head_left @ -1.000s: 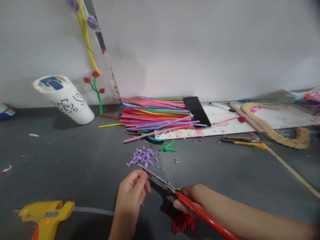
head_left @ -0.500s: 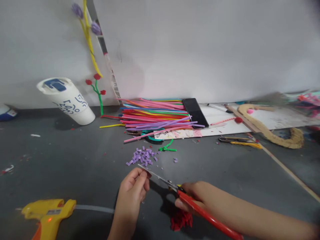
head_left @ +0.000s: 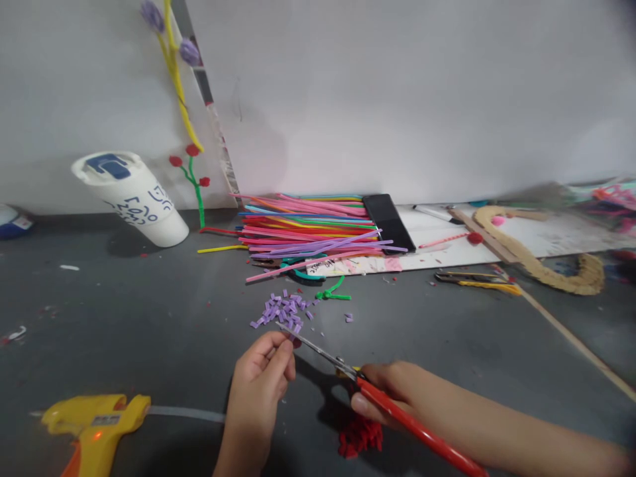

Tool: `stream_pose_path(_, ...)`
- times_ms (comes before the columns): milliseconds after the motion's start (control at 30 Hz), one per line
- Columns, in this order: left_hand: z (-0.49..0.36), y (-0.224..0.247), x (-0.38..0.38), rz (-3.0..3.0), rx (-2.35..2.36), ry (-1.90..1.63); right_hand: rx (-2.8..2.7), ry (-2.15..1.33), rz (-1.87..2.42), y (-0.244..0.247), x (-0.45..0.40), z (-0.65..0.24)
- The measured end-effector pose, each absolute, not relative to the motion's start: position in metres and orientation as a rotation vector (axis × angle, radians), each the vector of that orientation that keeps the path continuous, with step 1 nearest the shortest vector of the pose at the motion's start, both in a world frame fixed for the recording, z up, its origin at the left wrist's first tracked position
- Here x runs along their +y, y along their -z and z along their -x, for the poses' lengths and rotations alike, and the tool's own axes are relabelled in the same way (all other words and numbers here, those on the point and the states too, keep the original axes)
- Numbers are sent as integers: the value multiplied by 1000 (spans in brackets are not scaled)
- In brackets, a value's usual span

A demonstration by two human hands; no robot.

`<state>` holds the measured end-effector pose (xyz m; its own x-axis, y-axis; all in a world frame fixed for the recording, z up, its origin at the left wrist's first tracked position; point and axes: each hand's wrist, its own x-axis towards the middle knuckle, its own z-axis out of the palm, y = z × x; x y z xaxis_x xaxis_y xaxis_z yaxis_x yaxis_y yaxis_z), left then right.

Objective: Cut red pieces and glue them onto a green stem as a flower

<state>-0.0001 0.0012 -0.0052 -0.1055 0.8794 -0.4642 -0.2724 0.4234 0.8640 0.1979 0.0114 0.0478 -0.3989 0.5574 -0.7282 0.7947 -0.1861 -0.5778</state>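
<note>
My right hand (head_left: 385,391) is closed around the red-handled scissors (head_left: 422,430), whose blades point left and up. The blade tips reach over the fingertips of my left hand (head_left: 268,368). That hand is pinched on a small purple piece (head_left: 295,333), mostly hidden by fingers and blades. Just beyond the blades lies a pile of short purple pieces (head_left: 281,309) on the dark table (head_left: 163,331). A red fuzzy bundle (head_left: 360,436) rests below my right hand.
A yellow glue gun (head_left: 99,421) lies front left, a white tumbler (head_left: 134,199) behind it. Colored pipe cleaners (head_left: 308,228), a black phone (head_left: 389,223), a green twisted piece (head_left: 334,293) and a utility knife (head_left: 472,279) lie farther back. A curved cardboard piece (head_left: 541,271) is at right.
The scissors and my right hand have shifted slightly, with the handles closer together. A purple bit now shows at my left fingertips by the blades.
</note>
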Motion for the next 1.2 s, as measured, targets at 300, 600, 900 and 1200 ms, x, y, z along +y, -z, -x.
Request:
stream_pose_path(300, 0, 7, 3, -596, 1346, -1078, 1840, 1614, -1619, -44, 13, -196)
stream_pose_path(600, -2, 7, 3, -572, 1372, -1077, 1777, 1696, -1660, -30, 12, -195)
stream_pose_path(900, 1, 12, 5, -572, 1378, -1051, 1831, 1631, -1613, -26, 16, -194)
stream_pose_path(1200, -1, 8, 5, -596, 1344, -1073, 1857, 1570, -1608, -47, 17, -195)
